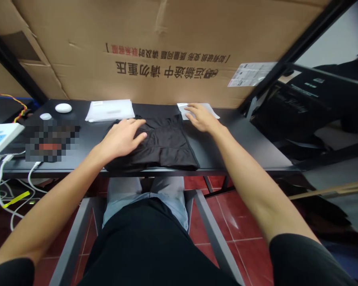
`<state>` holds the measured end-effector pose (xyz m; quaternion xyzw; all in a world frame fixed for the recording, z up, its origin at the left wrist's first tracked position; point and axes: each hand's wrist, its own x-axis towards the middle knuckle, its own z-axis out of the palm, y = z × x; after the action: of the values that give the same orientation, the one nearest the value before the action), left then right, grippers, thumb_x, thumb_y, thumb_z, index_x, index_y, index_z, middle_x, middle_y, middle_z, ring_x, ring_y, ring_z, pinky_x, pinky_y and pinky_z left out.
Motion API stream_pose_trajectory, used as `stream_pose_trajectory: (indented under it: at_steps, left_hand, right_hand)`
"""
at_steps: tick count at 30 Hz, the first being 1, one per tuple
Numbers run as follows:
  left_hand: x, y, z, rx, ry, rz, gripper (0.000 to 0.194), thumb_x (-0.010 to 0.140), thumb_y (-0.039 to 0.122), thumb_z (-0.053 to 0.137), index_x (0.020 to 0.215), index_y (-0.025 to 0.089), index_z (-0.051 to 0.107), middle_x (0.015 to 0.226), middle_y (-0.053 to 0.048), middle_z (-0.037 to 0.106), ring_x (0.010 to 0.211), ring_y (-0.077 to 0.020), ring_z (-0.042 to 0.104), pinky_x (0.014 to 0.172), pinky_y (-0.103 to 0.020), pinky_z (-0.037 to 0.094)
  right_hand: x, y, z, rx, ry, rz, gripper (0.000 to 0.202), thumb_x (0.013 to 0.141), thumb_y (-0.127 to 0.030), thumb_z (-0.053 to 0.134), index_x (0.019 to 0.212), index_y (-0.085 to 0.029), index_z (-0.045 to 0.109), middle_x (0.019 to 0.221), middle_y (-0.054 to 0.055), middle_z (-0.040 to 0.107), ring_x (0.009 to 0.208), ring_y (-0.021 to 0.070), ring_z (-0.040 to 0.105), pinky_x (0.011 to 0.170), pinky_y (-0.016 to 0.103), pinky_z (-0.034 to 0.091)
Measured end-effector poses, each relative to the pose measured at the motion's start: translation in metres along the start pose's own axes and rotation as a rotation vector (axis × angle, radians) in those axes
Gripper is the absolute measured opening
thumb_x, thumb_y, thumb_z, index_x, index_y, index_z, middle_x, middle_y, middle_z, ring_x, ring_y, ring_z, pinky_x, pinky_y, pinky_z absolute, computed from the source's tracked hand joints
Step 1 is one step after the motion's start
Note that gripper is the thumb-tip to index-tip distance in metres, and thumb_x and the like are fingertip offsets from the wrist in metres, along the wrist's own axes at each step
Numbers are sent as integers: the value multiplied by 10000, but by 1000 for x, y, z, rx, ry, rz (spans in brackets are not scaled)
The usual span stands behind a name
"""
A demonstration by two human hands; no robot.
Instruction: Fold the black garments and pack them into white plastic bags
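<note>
A black cloth (167, 145), somewhat wrinkled, lies on the dark table (241, 145) in front of me. My left hand (122, 137) rests on its left part with the fingers apart, gripping nothing. My right hand (200, 117) is beyond the cloth's right back corner, fingers spread, over a white translucent sheet or bag (209, 108) that it partly covers. Behind my left hand lies a stack of similar white translucent bags (110, 110).
A large cardboard sheet (167, 35) stands along the table's back edge. On the left are two white rounded objects (63, 108), a blurred-out item, a power strip (1, 141) and white cables. A person in black (310, 95) is at the right.
</note>
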<state>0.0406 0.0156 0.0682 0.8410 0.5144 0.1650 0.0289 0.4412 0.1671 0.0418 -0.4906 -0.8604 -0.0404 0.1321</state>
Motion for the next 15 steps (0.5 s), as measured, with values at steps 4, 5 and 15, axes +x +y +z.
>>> stream_pose_trajectory:
  at_steps: [4, 5, 15]
  left_hand:
    - [61, -29, -5, 107, 66, -133, 528, 1102, 432, 659, 1515, 123, 771, 1492, -225, 787, 1466, -422, 698, 1278, -554, 520]
    - [74, -35, -3, 113, 38, -164, 499, 1080, 434, 693, 1456, 126, 807, 1436, -223, 813, 1429, -426, 721, 1253, -554, 539]
    - [95, -55, 15, -31, 125, -173, 248, 896, 213, 737, 1111, 200, 860, 1185, -159, 872, 1178, -380, 802, 1114, -526, 602]
  right_hand:
    - [25, -32, -5, 102, 63, 13, 532, 1148, -502, 562, 1520, -195, 786, 1449, 195, 816, 1367, 406, 746, 1214, 577, 590]
    - [30, -38, -5, 104, 37, 22, 500, 1126, -497, 606, 1456, -190, 824, 1387, 197, 840, 1309, 410, 770, 1176, 571, 612]
    - [17, -44, 0, 283, 202, 67, 301, 942, -263, 760, 1214, -221, 881, 1072, 123, 848, 1014, 343, 788, 1036, 548, 656]
